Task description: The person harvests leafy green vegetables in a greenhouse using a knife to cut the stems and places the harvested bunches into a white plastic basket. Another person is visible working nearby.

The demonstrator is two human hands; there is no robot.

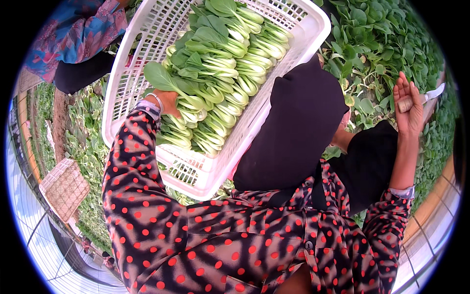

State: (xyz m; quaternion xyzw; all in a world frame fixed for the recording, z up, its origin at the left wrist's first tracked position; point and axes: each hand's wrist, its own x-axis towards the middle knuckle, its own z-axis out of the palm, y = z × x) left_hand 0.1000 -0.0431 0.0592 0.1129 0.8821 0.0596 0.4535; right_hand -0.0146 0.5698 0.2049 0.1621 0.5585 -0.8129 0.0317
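Note:
In the upper middle stands a white perforated plastic crate (235, 167), with rows of green bok choy (224, 73) lying in it, pale stem ends towards the right. My left hand (167, 102) reaches over its left side and grasps a bok choy (189, 96) on top of the pile; leaves hide most of the fingers. Off to the right, my right hand (408, 106) is turned palm up. Its fingers curl loosely around the wooden handle of a small knife (405, 105), whose curved blade points outward beyond the hand.
Leafy bok choy plants (393, 33) grow densely at the upper right. Black-trousered knees (293, 121) flank the crate's right side. At the upper left is another person in a patterned blue and pink garment (80, 33). An upturned light crate (66, 189) sits at the lower left.

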